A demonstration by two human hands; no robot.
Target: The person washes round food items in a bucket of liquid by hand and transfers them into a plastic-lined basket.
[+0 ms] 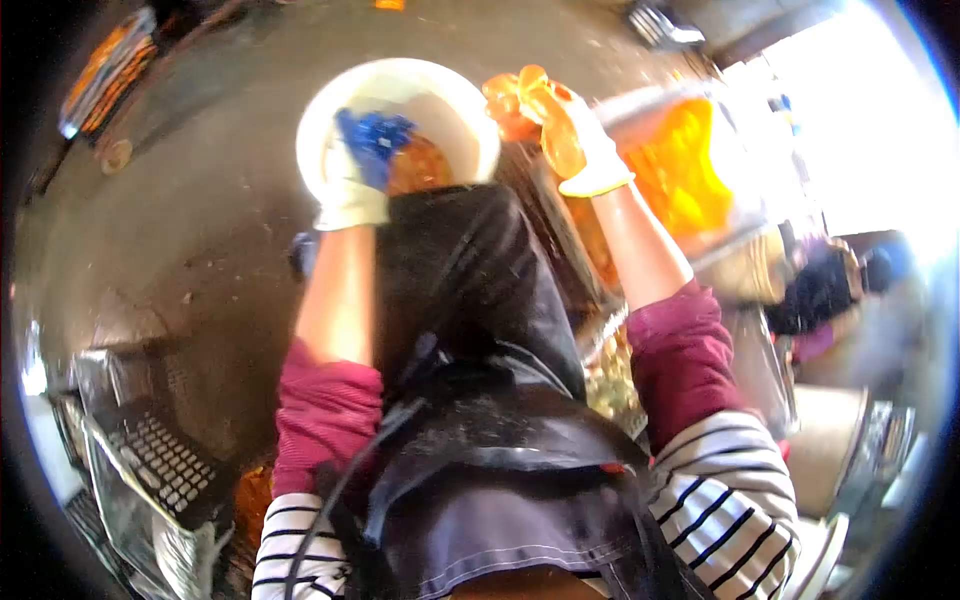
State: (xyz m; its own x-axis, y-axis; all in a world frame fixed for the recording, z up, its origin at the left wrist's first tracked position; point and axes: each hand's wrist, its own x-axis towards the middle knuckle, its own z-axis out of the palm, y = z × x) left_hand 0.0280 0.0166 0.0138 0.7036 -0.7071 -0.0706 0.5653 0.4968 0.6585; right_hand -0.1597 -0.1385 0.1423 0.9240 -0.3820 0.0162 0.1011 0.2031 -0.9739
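Work with both gloved hands at the white bucket (465, 120) seems to be the step in hand, with the reddish-brown contents (425, 168) as the thing most closely attended to; they are seen in the bottom of the bucket, toward its near side. The left hand (362, 165), gloved in blue and white, is held over the inside of the bucket, at the left of the contents. Its fingers are seen partly curled, but whether anything is gripped by them cannot be told. The right hand (562, 128), in an orange and white glove, is raised just beside the right of the bucket rim. Its fingers are seen loosely bent and somewhat apart; because glove and contents are close in colour and the view is blurred, it cannot be told whether a piece is pinched there. Farther right, bright orange material (688, 165) is seen in a wide tray, near the right forearm. The bucket is set close against the dark apron (470, 260), at its far edge. For any next move, a light, sure grasp would be called for, as the contents look wet and could slip, and the bucket rim should be cleared without a knock.
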